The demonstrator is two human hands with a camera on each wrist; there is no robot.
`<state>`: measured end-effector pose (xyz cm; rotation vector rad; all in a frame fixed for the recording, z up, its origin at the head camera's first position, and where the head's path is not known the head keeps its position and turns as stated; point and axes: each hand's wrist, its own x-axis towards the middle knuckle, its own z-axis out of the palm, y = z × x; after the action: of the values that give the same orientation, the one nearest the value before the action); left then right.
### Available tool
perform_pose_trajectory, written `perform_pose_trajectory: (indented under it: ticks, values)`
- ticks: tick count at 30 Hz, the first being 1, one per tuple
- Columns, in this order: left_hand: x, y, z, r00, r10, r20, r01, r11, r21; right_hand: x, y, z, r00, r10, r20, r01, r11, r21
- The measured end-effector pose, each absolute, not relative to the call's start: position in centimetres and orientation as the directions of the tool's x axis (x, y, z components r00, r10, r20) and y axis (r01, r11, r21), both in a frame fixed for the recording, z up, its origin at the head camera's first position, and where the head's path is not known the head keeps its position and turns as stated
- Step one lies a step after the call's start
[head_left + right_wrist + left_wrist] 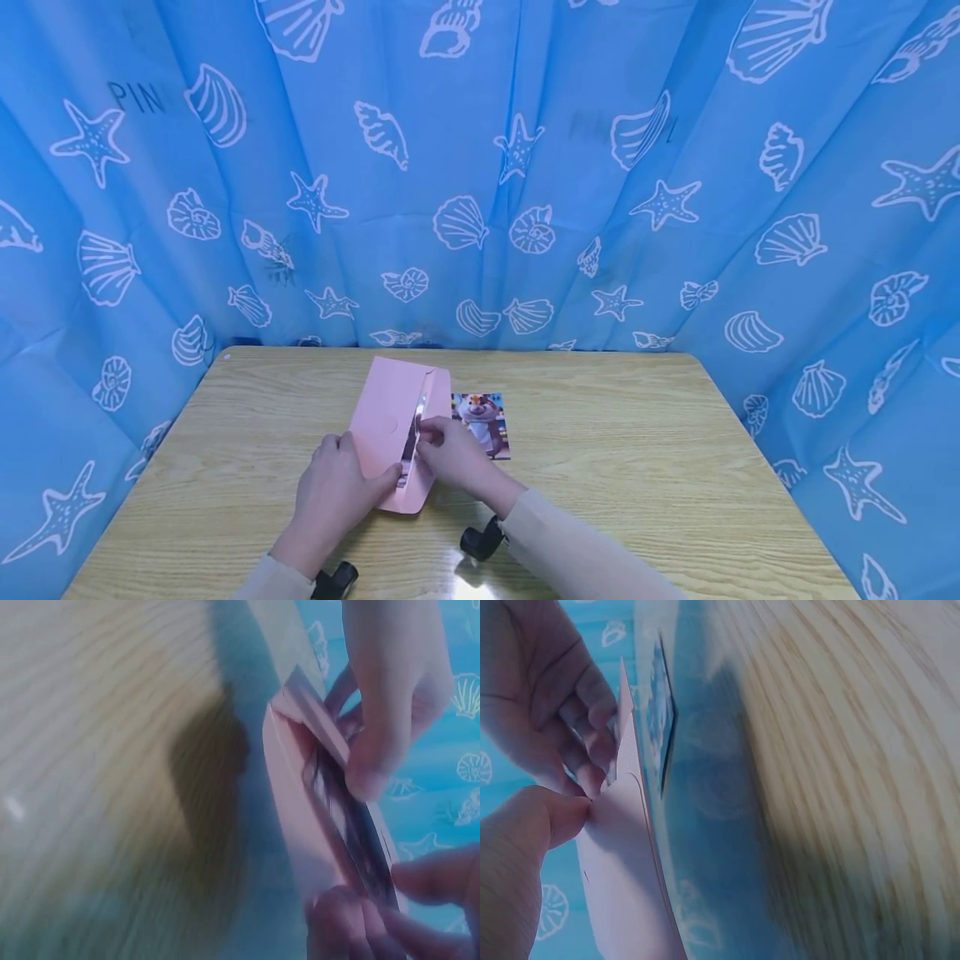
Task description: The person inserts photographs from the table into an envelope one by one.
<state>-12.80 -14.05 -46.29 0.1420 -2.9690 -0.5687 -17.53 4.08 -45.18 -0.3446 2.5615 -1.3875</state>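
A pink envelope (382, 417) is held tilted over the table, its long slit-like opening facing up and to the right. Inside the opening shows a dark, glossy photo card (349, 817), mostly hidden by the envelope. My left hand (333, 487) grips the envelope's near left side, thumb at the lip of the opening. The fingers and thumb of my right hand (457, 454) pinch the photo card at the middle of the opening. Beside the envelope a second photo card (482, 427) lies flat on the table, picturing a cartoon animal.
The wooden table (637, 467) spreads out around the hands. Behind it and along both sides hangs a blue curtain (465, 167) with white shells and starfish. A black wrist camera (482, 540) sits under the right wrist, and another under the left.
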Motion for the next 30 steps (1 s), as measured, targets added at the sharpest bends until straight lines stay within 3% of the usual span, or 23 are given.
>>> perform_pose_trajectory:
  ticks: [12,30]
  values:
    - [-12.9,-15.0,-46.6,-0.989,-0.143,0.039,-0.121,0.929,0.351,-19.8,9.4,-45.1,-0.96,-0.281,-0.014,-0.13,0.486,-0.864]
    - [-12.9,-15.1,-46.8,-0.989,-0.142,0.039,-0.119,0.928,0.354,-21.9,13.9,-46.4,-0.988,-0.062,-0.14,0.079,0.574,-0.815]
